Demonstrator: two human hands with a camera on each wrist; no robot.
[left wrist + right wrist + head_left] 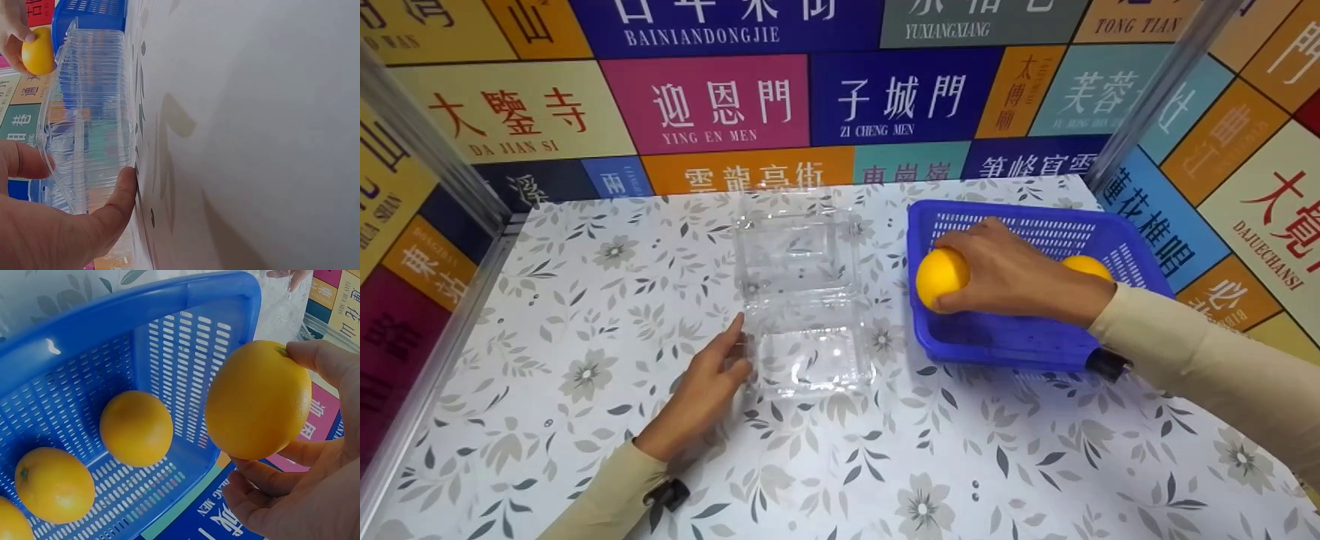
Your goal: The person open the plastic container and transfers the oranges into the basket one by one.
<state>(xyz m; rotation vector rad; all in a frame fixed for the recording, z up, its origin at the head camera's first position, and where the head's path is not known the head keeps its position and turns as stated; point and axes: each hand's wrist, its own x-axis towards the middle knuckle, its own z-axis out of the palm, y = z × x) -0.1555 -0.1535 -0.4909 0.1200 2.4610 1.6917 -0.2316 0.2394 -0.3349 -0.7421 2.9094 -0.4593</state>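
Observation:
My right hand (1005, 274) grips an orange (942, 279) between thumb and fingers, above the left end of a blue plastic basket (997, 358). In the right wrist view, the held orange (259, 399) shows its stem end beside the thumb, and more oranges lie on the slotted basket floor, one (136, 428) near the middle and another (54, 485) lower left. A clear plastic clamshell box (810, 360) lies opened flat to the left of the basket. At its left side my left hand (701, 397) touches the wall with fairly straight fingers (121, 191).
A white tablecloth (585, 435) with grey flowers and leaves covers the table. Coloured panels with lettering (705, 105) stand along the back and sides, joined by metal corner posts (1155, 97). The basket sits near the back right corner.

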